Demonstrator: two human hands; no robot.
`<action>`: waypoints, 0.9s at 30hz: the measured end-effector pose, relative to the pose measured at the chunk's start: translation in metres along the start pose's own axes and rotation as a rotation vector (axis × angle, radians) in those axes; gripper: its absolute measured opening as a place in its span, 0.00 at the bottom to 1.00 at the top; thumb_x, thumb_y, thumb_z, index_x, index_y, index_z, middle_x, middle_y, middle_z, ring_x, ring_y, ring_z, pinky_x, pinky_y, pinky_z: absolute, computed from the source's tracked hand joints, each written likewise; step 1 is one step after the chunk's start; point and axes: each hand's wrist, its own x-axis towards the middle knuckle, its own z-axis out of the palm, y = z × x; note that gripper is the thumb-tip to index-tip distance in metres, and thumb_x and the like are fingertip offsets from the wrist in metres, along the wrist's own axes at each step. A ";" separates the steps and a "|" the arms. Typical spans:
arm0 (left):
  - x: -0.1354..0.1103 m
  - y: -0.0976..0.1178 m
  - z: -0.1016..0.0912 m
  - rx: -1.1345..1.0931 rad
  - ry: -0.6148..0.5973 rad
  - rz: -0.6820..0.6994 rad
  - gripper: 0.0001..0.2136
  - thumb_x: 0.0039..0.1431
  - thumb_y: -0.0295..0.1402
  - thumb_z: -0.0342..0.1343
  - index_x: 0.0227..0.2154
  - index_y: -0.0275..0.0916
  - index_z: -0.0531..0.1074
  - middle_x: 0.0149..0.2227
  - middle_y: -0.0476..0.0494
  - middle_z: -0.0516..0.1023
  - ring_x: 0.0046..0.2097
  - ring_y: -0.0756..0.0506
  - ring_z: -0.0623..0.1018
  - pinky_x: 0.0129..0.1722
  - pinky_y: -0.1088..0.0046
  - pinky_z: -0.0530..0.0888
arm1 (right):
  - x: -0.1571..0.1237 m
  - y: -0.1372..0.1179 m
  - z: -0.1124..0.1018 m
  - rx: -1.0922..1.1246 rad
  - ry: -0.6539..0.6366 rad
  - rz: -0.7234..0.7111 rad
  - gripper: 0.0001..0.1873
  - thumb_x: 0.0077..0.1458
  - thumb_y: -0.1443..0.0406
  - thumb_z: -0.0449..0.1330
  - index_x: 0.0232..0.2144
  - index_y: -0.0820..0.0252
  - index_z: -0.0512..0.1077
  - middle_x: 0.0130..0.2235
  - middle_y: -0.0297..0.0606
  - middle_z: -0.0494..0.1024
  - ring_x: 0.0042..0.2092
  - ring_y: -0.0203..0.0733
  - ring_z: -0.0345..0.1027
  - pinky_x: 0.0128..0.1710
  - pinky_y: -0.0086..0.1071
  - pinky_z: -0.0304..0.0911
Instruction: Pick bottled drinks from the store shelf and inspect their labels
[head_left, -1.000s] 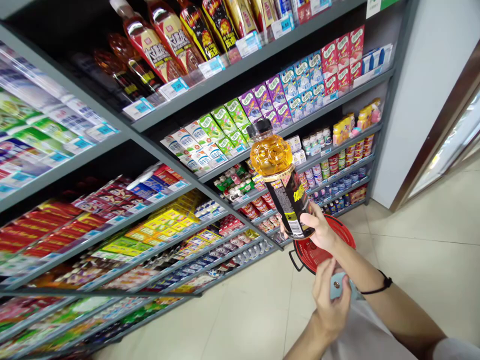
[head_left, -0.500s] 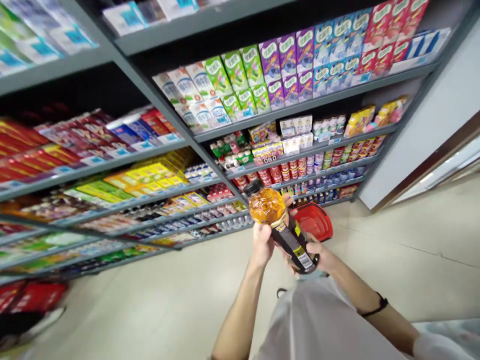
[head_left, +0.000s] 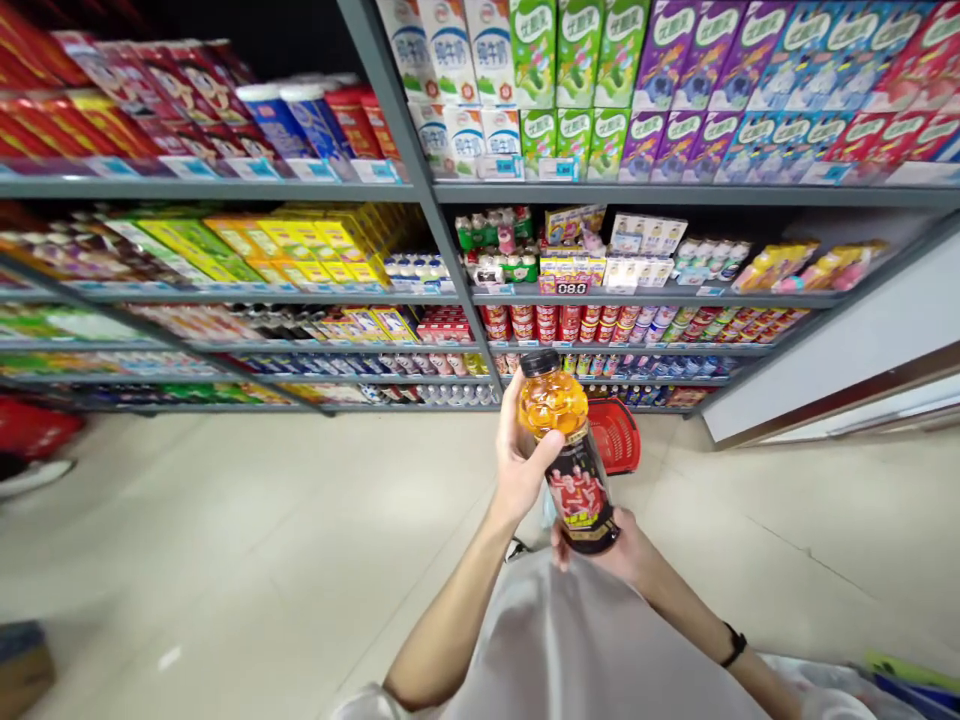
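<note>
The left arm reaches up from the lower left, bare forearm straight. Its left hand (head_left: 520,462) is wrapped around the upper part of the bottle (head_left: 576,470), thumb lying across the orange shoulder just below the black cap (head_left: 540,362). The right arm comes in from the lower right with a black wristband (head_left: 733,645). The right hand (head_left: 616,548) cups the bottle's base from underneath, fingers curled around it. The bottle is held nearly upright, leaning slightly left, in front of the person's chest above a white shirt (head_left: 585,650). Right behind it a red basket (head_left: 616,432) stands on the floor (head_left: 225,540), partly hidden by the bottle. Beyond are shelves (head_left: 675,193) with cartons (head_left: 577,60) and cans (head_left: 540,322).
</note>
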 end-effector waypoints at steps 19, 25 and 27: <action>-0.019 0.052 -0.083 0.072 0.062 0.176 0.37 0.63 0.44 0.67 0.71 0.48 0.61 0.72 0.36 0.64 0.69 0.35 0.69 0.67 0.59 0.71 | 0.050 0.064 0.027 0.055 -0.060 0.248 0.43 0.46 0.30 0.62 0.43 0.63 0.77 0.33 0.44 0.80 0.26 0.44 0.70 0.17 0.30 0.60; -0.020 0.050 -0.117 -0.087 0.175 -0.014 0.40 0.57 0.54 0.68 0.69 0.45 0.64 0.67 0.33 0.70 0.71 0.31 0.66 0.70 0.51 0.66 | 0.050 0.074 0.043 -0.344 0.286 -0.092 0.34 0.54 0.44 0.70 0.53 0.59 0.72 0.38 0.45 0.81 0.37 0.50 0.77 0.35 0.42 0.74; -0.019 0.054 -0.125 -0.111 0.171 -0.049 0.40 0.55 0.55 0.69 0.66 0.43 0.67 0.66 0.32 0.71 0.70 0.30 0.68 0.69 0.50 0.67 | 0.047 0.077 0.046 -0.473 0.400 -0.185 0.33 0.53 0.48 0.72 0.55 0.56 0.71 0.41 0.45 0.81 0.41 0.52 0.78 0.41 0.47 0.75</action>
